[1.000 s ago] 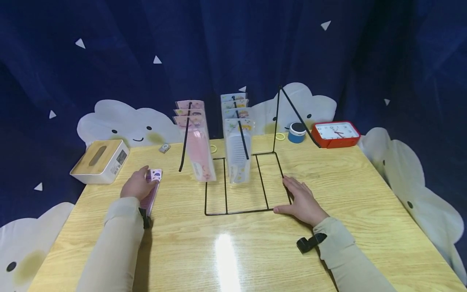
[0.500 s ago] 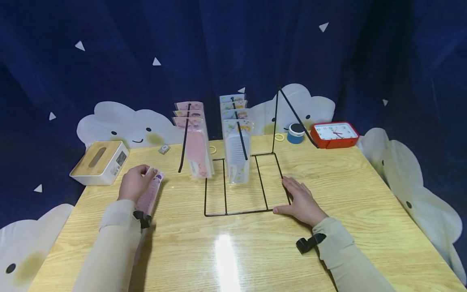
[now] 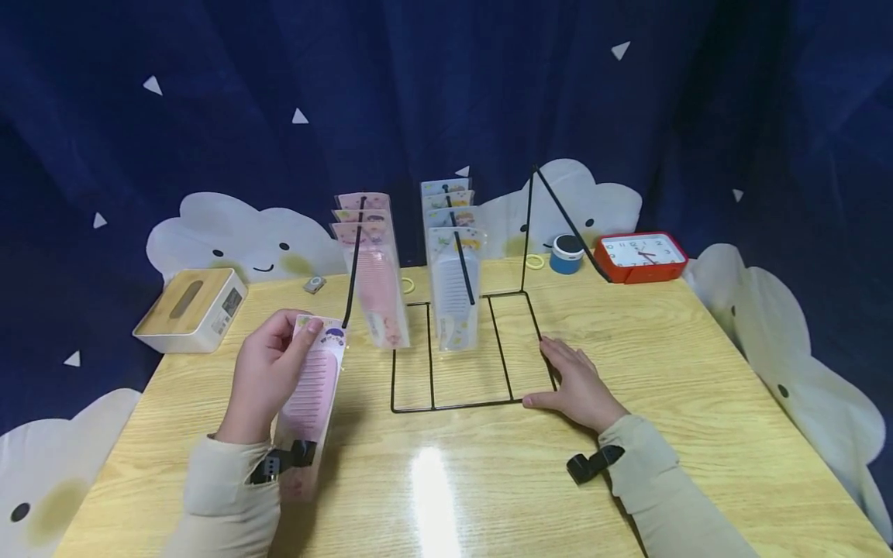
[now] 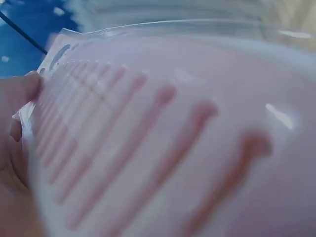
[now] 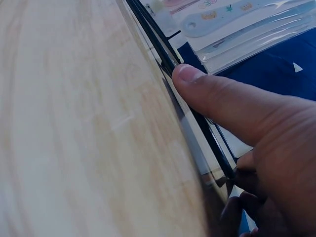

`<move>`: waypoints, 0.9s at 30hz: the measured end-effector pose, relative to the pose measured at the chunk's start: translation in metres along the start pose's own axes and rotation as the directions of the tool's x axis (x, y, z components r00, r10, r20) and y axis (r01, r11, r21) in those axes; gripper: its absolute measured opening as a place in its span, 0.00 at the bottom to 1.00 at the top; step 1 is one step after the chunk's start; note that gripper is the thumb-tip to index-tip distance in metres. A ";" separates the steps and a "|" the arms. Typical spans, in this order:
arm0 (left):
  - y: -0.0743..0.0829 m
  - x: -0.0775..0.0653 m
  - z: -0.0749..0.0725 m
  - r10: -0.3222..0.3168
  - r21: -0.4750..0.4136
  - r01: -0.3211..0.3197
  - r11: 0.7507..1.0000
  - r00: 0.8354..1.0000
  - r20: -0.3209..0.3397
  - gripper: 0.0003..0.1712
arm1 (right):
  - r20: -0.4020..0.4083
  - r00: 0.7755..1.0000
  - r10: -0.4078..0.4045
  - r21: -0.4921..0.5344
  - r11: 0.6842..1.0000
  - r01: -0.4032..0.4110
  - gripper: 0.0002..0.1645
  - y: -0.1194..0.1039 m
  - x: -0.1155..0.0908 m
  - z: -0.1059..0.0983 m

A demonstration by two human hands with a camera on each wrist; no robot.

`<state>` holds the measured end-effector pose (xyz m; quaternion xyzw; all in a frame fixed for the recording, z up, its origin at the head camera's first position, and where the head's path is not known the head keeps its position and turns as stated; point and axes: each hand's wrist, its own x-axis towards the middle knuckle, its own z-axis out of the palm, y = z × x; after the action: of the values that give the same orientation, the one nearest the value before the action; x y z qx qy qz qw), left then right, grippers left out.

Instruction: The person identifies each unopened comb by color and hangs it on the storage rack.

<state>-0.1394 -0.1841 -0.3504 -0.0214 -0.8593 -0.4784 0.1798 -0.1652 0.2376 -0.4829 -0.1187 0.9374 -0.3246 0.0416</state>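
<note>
My left hand [image 3: 268, 372] pinches the top of a packaged pink comb [image 3: 310, 391], thumb on the front of the clear wrapper. The comb hangs tilted over the table's left side. Its teeth [image 4: 123, 108] fill the left wrist view, close and blurred. The black wire display rack [image 3: 432, 404] stands mid-table. Pink packaged combs [image 3: 377, 287] hang on its left hook, pale blue ones [image 3: 455, 291] on the middle hook, and the right hook [image 3: 568, 217] is bare. My right hand [image 3: 575, 384] rests on the rack's front right corner, thumb [image 5: 217, 96] against the front wire.
A wood-topped tissue box [image 3: 191, 310] stands at the left, a small grey gadget [image 3: 315, 284] beyond it. Behind the rack are yellow rings [image 3: 535, 262], a blue-and-white jar [image 3: 567, 254] and a red clock [image 3: 642, 257]. A dark blue curtain [image 3: 244, 93] backs the table.
My left hand has lifted the packaged comb off the table and carried it right, toward the left hook. The right hand has stayed on the rack corner.
</note>
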 end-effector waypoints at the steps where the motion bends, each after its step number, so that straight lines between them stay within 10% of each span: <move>1: 0.007 -0.005 0.001 0.016 -0.042 -0.016 0.999 1.000 -0.011 0.13 | 0.000 1.000 0.000 0.001 1.000 0.000 0.69 0.000 0.000 0.000; 5: 0.033 -0.023 0.004 0.099 -0.233 -0.108 0.967 0.994 -0.050 0.07 | 0.000 1.000 0.003 0.002 1.000 -0.003 0.69 0.000 0.000 0.000; 14: 0.059 -0.039 0.016 0.262 -0.536 -0.276 0.798 0.959 -0.105 0.03 | -0.002 1.000 0.000 0.004 1.000 0.000 0.69 -0.002 -0.001 -0.001; 27: 0.063 -0.027 0.024 0.236 -0.518 -0.274 0.810 0.962 -0.140 0.07 | 0.001 1.000 0.000 0.005 1.000 0.000 0.69 -0.002 0.000 0.000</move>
<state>-0.1080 -0.1262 -0.3191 -0.1691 -0.6754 -0.6695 0.2587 -0.1646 0.2357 -0.4815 -0.1190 0.9365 -0.3271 0.0421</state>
